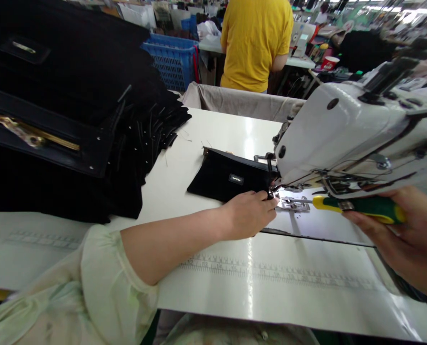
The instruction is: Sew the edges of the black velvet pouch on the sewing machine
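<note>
Screwdriver [364, 207] held to the sewing machine [335, 129], black pouch [213, 179] beside it

The screwdriver's green and yellow handle is clasped in the right hand [410, 230], whose grip is closed around it near the right edge of the worktop [206, 297]. Its shaft is pointed left, across a small metal plate [301, 207] below the machine's head, and its tip is hidden near the fingers of the left hand [251, 213].

The left hand is rested at the near right corner of the pouch, its fingers bent; whether that grip is pinched on the cloth cannot be told. The pouch is laid flat between the far and near edges of the worktop, its right end brought up to the needle area, and a small lettered label [236, 179] is fixed on its face.

The left side of the worktop is covered by a tall stack of black pieces [141, 143], on which a gold zipper [51, 136] is seen. A ruler scale [252, 271] is printed along the near edge. Beyond the far edge, a blue crate [172, 60] and a person in a yellow shirt [256, 43] are seen.
</note>
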Motion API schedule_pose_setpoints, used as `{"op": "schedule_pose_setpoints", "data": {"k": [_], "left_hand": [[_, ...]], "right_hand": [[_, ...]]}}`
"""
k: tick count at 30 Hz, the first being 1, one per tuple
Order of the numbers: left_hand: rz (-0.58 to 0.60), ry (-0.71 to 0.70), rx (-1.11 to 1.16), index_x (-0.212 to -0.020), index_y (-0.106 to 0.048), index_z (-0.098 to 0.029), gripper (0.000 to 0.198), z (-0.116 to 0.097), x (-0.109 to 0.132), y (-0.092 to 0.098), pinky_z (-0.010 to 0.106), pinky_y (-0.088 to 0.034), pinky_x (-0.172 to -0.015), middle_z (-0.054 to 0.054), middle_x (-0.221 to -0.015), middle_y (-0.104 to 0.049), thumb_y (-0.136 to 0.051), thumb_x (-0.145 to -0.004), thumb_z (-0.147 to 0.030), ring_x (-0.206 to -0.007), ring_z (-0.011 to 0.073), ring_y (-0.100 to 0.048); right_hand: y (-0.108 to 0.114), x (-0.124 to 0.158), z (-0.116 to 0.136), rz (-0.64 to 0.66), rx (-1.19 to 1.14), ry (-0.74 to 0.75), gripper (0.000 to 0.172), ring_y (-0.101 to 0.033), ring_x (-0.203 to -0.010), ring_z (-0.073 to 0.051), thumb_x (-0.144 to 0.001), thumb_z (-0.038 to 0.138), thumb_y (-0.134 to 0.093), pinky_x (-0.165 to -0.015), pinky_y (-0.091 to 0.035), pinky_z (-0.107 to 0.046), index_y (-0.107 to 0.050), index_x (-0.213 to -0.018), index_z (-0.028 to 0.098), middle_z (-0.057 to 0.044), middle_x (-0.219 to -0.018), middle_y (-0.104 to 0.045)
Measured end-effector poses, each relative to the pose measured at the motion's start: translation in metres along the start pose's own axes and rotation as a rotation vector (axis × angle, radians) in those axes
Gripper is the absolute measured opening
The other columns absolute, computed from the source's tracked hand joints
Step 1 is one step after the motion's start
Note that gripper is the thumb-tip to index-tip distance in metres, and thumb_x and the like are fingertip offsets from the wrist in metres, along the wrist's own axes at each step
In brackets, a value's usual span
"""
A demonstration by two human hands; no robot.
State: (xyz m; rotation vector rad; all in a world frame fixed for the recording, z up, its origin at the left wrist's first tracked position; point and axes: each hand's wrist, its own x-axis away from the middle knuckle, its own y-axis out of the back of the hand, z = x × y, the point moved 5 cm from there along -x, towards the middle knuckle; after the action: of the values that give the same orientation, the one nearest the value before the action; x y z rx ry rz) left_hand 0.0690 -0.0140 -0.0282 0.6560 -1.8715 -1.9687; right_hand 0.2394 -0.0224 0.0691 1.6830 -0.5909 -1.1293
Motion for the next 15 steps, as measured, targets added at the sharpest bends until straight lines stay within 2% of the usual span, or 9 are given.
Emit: {"op": "schedule_pose_setpoints", "data": {"k": [4,7,9,12,15], "left_hand": [[0.033,0.007,0.004,-0.110,-0.061,-0.016,0.026,0.000,0.000,0.002,0.028,-0.042,-0.082,0.003,-0.139,-0.050,-0.049,-0.087,-0.015,-0.103,0.0185,-0.055],[0.043,0.008,0.002,-0.111,-0.061,-0.016,0.027,0.000,0.001,0.001,0.029,-0.043,-0.082,0.003,-0.139,-0.050,-0.046,-0.088,-0.015,-0.104,0.0192,-0.055],[0.044,0.009,-0.002,-0.111,-0.061,-0.016,0.028,0.001,0.001,0.001,0.029,-0.044,-0.083,0.003,-0.140,-0.050,-0.044,-0.089,-0.014,-0.105,0.0197,-0.055],[0.048,0.006,-0.004,-0.112,-0.061,-0.016,0.030,0.000,0.001,0.000,0.030,-0.045,-0.083,0.003,-0.140,-0.049,-0.041,-0.090,-0.013,-0.107,0.0199,-0.055],[0.051,0.007,-0.006,-0.112,-0.061,-0.016,0.030,0.000,0.001,0.001,0.030,-0.045,-0.084,0.003,-0.140,-0.050,-0.040,-0.090,-0.013,-0.107,0.0199,-0.055]], "right_hand": [[0.001,0.004,0.003,-0.017,-0.011,-0.127,0.033,-0.042,-0.033,-0.017,-0.084,0.060,-0.041,-0.031,-0.027,-0.028,-0.049,-0.094,0.029,0.000,-0.064,-0.061],[0.004,0.003,-0.002,-0.034,-0.049,-0.138,0.040,-0.048,-0.035,-0.017,-0.084,0.064,-0.039,-0.032,-0.032,-0.028,-0.050,-0.092,0.027,-0.002,-0.066,-0.063],[0.004,-0.001,-0.006,-0.007,-0.122,-0.042,0.041,-0.056,-0.042,-0.018,-0.084,0.064,-0.041,-0.035,-0.039,-0.027,-0.052,-0.092,0.025,-0.002,-0.066,-0.064],[0.005,-0.009,-0.010,0.101,-0.280,0.165,0.032,-0.064,-0.055,-0.016,-0.085,0.055,-0.047,-0.045,-0.049,-0.023,-0.053,-0.096,0.026,-0.001,-0.074,-0.067],[0.008,-0.016,-0.010,0.183,-0.331,0.297,0.021,-0.064,-0.053,-0.012,-0.089,0.045,-0.046,-0.044,-0.049,-0.017,-0.052,-0.099,0.028,0.003,-0.072,-0.067]]}}
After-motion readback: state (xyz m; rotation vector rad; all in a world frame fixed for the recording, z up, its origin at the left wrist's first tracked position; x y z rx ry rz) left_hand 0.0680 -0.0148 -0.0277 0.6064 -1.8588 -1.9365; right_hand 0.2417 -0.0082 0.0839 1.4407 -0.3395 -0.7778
